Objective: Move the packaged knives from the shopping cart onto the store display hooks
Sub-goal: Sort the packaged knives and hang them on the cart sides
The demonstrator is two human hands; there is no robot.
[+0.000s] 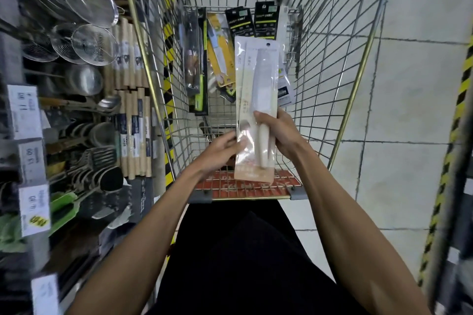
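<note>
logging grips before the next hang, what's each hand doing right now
Left hand: fingers at the left edge of the knife pack; blurred, grip cannot be told.
Right hand: gripping the knife pack near its handle end.

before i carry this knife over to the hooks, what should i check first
1. Right hand grips the white knife package at the handle end: ok.
2. Left hand is at the package's left edge, blurred, hold unclear: cannot tell.
3. Hang hole at the package top is unblocked: ok.
4. One package or two in hand; a second edge shows behind: cannot tell.
5. Free display hook; only strainers and rolling pins show on the left: cannot tell.
6. Shopping cart emptied; other packaged knives lie in it: not ok.
</note>
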